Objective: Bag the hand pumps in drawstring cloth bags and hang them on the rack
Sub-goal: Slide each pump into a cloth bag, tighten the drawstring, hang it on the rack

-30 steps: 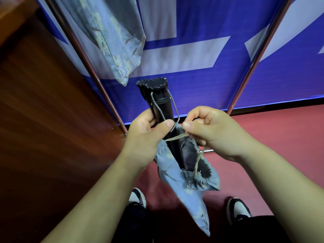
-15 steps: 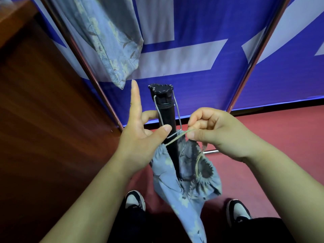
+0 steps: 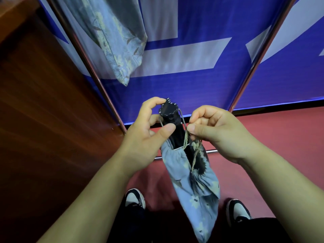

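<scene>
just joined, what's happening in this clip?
A person is bagging a black hand pump in a blue floral drawstring bag. The left hand pinches the pump's top end, which sticks out of the bag's mouth. The right hand grips the drawstring, and the mouth isn't cinched shut yet. Another floral bag already hangs by the rack's metal poles.

We lost the pump's [image 3: 175,135] lower body inside the cloth bag [image 3: 198,186]. The hanging bag [image 3: 112,37] ran off the top edge.
</scene>
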`<state>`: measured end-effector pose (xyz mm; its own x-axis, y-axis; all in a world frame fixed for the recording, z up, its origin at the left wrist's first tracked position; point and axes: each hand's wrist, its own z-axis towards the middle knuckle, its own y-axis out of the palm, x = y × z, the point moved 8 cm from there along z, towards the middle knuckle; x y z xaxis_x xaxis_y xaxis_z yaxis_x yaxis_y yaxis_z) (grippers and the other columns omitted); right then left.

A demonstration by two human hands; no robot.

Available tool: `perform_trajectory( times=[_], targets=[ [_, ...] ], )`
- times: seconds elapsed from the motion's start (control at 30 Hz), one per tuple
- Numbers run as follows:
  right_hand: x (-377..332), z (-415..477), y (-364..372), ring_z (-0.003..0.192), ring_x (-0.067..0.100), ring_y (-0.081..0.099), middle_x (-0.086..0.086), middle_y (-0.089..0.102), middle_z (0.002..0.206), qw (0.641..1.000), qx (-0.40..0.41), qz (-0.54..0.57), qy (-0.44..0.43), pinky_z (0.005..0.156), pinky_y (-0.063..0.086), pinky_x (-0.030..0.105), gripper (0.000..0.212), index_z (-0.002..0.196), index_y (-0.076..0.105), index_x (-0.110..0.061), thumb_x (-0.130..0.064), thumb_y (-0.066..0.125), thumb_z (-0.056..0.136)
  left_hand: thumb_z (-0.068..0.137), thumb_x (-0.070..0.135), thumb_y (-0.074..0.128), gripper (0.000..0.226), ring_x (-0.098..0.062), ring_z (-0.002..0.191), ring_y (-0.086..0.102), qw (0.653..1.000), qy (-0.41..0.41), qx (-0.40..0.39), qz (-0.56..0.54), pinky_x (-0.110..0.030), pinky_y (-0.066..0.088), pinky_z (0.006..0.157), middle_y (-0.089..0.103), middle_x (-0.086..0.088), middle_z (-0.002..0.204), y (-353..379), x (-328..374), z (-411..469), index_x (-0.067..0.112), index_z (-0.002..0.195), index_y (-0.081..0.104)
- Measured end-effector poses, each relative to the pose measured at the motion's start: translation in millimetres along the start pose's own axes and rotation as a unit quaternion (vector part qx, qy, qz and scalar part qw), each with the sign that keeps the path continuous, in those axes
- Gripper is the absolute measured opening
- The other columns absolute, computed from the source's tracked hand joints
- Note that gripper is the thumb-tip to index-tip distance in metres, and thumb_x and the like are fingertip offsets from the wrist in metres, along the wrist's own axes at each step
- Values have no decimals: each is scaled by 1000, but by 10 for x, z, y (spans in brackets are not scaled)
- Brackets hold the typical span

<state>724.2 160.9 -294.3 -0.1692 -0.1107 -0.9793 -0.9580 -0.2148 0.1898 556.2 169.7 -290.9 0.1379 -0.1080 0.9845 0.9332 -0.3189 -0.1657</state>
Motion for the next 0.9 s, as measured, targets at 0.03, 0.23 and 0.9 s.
perform_trajectory(
  times=[0.03, 0.23, 0.9],
  targets=[
    [-24, -2, -9, 58, 15, 59, 5, 64, 64, 1000, 0, -2, -3, 64, 50, 23, 17, 87, 60, -7, 9, 64, 86, 97, 17, 66, 47, -20, 56, 61, 1000, 3, 2, 4, -26, 52, 51, 72, 11, 92, -10, 2, 4, 46, 127, 44],
    [-142, -18, -64, 62, 16, 60, 6, 64, 66, 1000, -15, -9, -8, 67, 52, 23, 14, 84, 63, -10, 3, 67, 84, 92, 48, 53, 45, -2, 93, 66, 998, -10, -45, 50, -22, 55, 84, 68, 24, 114, 71, -70, -14, 44, 136, 46],
    [-257, -46, -239, 61, 15, 58, 4, 66, 68, 992, 103, -75, -14, 63, 49, 21, 23, 79, 65, -12, 10, 67, 86, 96, 38, 54, 44, -7, 130, 58, 991, -35, -76, 105, -43, 43, 114, 63, 13, 140, 213, -224, 4, 46, 139, 54]
  ],
)
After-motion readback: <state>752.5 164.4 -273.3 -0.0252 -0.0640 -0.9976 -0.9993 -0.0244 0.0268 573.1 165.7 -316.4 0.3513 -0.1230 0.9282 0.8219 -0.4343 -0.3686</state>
